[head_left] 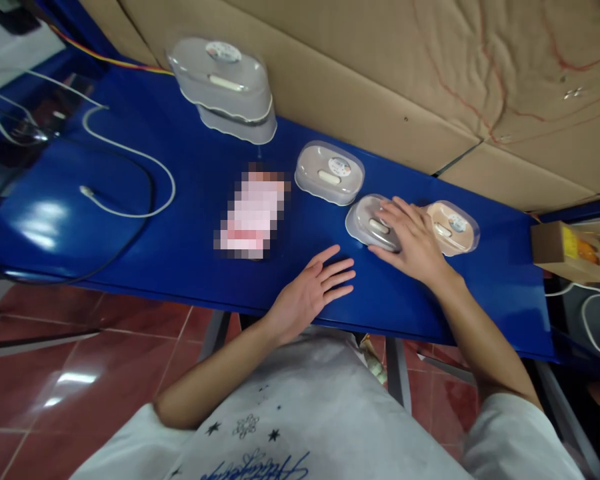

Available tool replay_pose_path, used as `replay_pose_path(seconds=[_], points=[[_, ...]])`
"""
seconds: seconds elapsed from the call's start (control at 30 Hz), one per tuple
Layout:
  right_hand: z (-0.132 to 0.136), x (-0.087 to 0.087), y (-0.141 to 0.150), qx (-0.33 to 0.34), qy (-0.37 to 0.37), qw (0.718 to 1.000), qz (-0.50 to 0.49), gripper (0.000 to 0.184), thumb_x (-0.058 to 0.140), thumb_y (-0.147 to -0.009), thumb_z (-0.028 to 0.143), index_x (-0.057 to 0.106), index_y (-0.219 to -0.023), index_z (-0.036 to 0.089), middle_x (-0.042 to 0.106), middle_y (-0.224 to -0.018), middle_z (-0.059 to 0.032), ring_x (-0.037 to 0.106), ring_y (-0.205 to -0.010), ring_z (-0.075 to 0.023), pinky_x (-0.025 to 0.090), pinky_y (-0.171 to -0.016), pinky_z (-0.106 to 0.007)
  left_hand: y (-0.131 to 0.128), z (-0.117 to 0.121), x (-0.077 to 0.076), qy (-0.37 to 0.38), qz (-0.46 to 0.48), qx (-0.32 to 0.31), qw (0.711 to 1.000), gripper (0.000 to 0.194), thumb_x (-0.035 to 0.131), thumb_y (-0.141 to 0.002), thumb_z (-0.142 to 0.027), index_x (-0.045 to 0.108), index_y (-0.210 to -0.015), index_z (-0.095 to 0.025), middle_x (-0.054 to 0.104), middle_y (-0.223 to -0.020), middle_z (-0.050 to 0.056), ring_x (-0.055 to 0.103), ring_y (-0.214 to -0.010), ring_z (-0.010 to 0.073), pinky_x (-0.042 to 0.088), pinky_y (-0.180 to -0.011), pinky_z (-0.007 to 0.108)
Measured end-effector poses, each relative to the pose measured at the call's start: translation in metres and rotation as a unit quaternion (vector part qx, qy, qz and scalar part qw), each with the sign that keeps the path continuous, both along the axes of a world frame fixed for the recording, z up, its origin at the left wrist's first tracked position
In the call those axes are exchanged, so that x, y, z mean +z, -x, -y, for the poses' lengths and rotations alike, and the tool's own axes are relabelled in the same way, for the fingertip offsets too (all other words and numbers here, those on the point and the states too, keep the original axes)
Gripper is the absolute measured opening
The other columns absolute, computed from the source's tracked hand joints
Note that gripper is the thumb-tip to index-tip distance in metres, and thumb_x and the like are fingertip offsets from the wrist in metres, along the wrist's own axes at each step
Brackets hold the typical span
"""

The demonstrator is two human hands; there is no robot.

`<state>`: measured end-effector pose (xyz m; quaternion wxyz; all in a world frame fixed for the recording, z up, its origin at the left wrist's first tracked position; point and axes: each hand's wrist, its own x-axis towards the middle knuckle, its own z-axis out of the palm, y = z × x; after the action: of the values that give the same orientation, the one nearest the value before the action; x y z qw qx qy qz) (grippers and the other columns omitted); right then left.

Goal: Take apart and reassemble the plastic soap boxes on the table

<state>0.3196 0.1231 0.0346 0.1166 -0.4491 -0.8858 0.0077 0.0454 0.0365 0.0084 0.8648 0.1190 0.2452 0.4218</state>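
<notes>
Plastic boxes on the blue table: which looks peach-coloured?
The plastic box at the row's right end, just beyond the right hand; its body looks peach, while the others look greyish.

brown cardboard lines the far side of the blue table; a white cable and a black cable curl at left. an open cardboard box sits at right, red floor tiles show near left.
</notes>
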Motion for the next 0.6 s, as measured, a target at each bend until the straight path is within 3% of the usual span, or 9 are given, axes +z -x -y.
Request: replay_pose_path(seconds=[0.13, 0.23, 0.37, 0.43, 0.53, 0.6], points=[[-0.026, 0.006, 0.006, -0.068, -0.020, 0.996, 0.061, 0.072, 0.055, -0.106, 0.051, 0.030, -0.169, 0.026, 0.033, -0.177, -0.0142, 0.026, -0.165, -0.0395, 0.017, -0.130, -0.072, 0.000, 0.000, 0.000, -0.016, -0.017, -0.005, 1.000, 0.051, 0.064, -0.103, -0.047, 0.062, -0.148, -0.023, 0.066, -0.148, 0.017, 0.057, -0.143, 0.0371, 0.044, -0.117, 0.054], [-0.027, 0.020, -0.008, -0.113, -0.022, 0.991, 0.066, 0.089, 0.061, -0.100, 0.062, 0.023, -0.171, 0.023, 0.021, -0.180, -0.0190, 0.021, -0.166, -0.0430, 0.015, -0.130, -0.073, 0.001, 0.001, -0.002, -0.024, -0.025, -0.010, 0.999, 0.047, 0.062, -0.104, -0.046, 0.064, -0.145, -0.022, 0.067, -0.145, 0.017, 0.059, -0.139, 0.0365, 0.047, -0.114, 0.053], [-0.012, 0.037, -0.072, -0.202, 0.041, 0.977, 0.049, 0.095, 0.072, -0.091, 0.069, 0.033, -0.168, 0.029, 0.027, -0.178, -0.0199, 0.026, -0.165, -0.0428, 0.020, -0.129, -0.069, 0.001, 0.000, -0.006, -0.039, -0.028, -0.023, 0.999, 0.040, 0.060, -0.105, -0.043, 0.067, -0.139, -0.022, 0.068, -0.142, 0.016, 0.061, -0.135, 0.0345, 0.051, -0.109, 0.050], [-0.004, 0.039, -0.107, -0.273, 0.104, 0.955, 0.054, 0.108, 0.081, -0.084, 0.065, 0.030, -0.170, 0.024, 0.025, -0.177, -0.0252, 0.023, -0.165, -0.0467, 0.022, -0.128, -0.070, 0.000, -0.001, -0.007, -0.042, -0.029, -0.026, 0.998, 0.038, 0.060, -0.105, -0.042, 0.068, -0.136, -0.022, 0.069, -0.141, 0.016, 0.061, -0.135, 0.0340, 0.052, -0.108, 0.049], [0.010, 0.031, -0.135, -0.254, 0.152, 0.955, 0.015, 0.105, 0.081, -0.087, 0.059, 0.029, -0.170, 0.022, 0.041, -0.170, -0.0254, 0.038, -0.159, -0.0424, 0.036, -0.127, -0.058, 0.000, -0.001, -0.007, -0.039, -0.030, -0.025, 0.998, 0.037, 0.062, -0.105, -0.041, 0.069, -0.135, -0.021, 0.069, -0.143, 0.016, 0.060, -0.138, 0.0349, 0.050, -0.111, 0.050], [0.023, 0.022, -0.127, -0.209, 0.139, 0.968, -0.021, 0.101, 0.081, -0.087, 0.059, 0.033, -0.169, 0.025, 0.049, -0.164, -0.0228, 0.050, -0.152, -0.0397, 0.045, -0.123, -0.052, 0.000, 0.000, -0.007, -0.033, -0.023, -0.033, 0.999, 0.039, 0.062, -0.105, -0.041, 0.068, -0.138, -0.021, 0.067, -0.147, 0.016, 0.058, -0.142, 0.0363, 0.046, -0.116, 0.053]])
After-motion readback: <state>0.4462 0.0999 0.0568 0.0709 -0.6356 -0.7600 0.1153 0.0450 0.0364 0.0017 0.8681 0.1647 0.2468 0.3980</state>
